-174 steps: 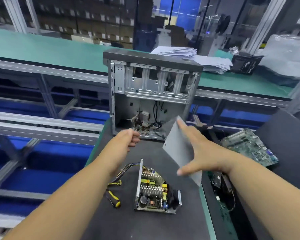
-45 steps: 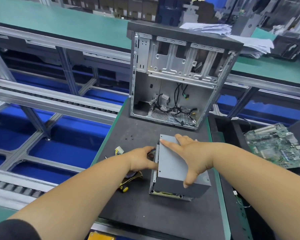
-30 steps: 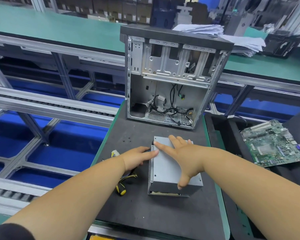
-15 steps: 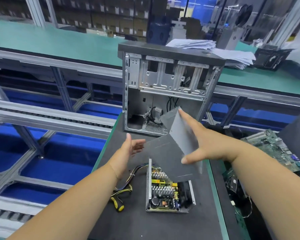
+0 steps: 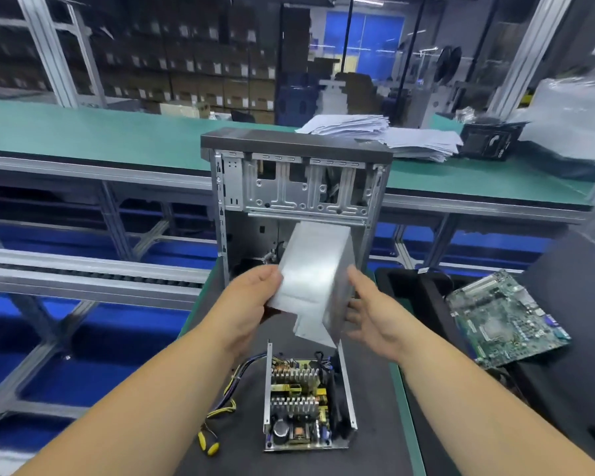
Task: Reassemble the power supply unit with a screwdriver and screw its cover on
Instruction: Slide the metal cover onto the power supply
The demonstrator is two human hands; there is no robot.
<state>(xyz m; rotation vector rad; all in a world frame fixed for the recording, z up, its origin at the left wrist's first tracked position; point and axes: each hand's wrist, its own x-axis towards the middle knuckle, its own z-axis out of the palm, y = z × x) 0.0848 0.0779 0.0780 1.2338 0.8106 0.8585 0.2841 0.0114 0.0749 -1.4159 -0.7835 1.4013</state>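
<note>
The open power supply unit (image 5: 303, 403) lies on the dark mat, its circuit board, heat sinks and capacitor exposed. Above it I hold the grey metal cover (image 5: 315, 276) in the air, tilted. My left hand (image 5: 251, 304) pinches the cover's left edge. My right hand (image 5: 364, 314) is at the cover's right side with fingers spread; its contact with the cover is partly hidden. A yellow-and-black screwdriver (image 5: 208, 443) lies on the mat left of the unit, beside its bundle of wires (image 5: 231, 396).
An open computer case (image 5: 296, 187) stands upright at the far end of the mat. A green motherboard (image 5: 505, 321) lies to the right. Stacked papers (image 5: 385, 134) sit on the green bench behind. A conveyor frame runs along the left.
The cover, seated on the unit a second ago, was lifted off by my right hand. Now both hands are on it in the air, and my left hand has taken its left edge.
</note>
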